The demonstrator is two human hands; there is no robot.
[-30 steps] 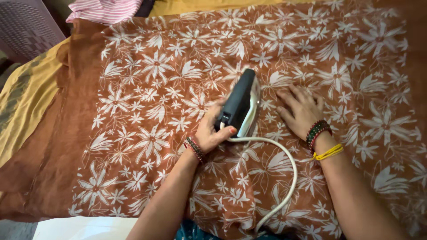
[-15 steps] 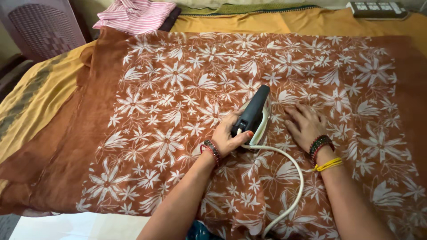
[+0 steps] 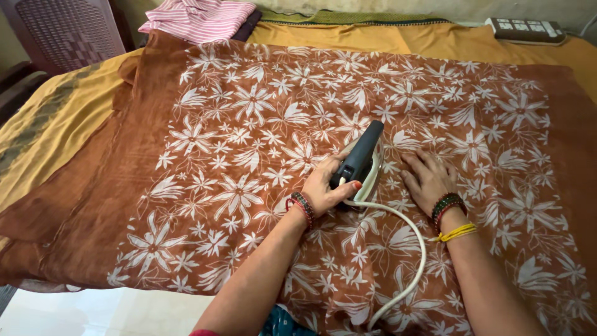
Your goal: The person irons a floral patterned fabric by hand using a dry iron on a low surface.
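Your left hand (image 3: 326,190) is clenched around the dark handle of the electric iron (image 3: 362,163), thumb wrapped over the near end of the grip. The iron rests soleplate-down on the brown floral cloth (image 3: 261,155), slightly right of the cloth's middle, with its nose pointing away from you. Your right hand (image 3: 429,177) is released: it holds nothing and lies flat, palm down and fingers spread, on the cloth just to the right of the iron. A white power cord (image 3: 418,249) leaves the near end of the iron, loops to the right and runs back across the cloth between your forearms toward the near edge. Each wrist carries dark beaded bangles; the right wrist also carries a yellow thread. The cloth is spread over a yellow sheet (image 3: 56,118) that shows to the left of the iron and beyond the far edge of the cloth. Well beyond the iron to the left, a folded pink striped garment (image 3: 199,18) lies at the far edge. Well beyond the iron to the right, a power strip (image 3: 525,29) sits on the yellow sheet.
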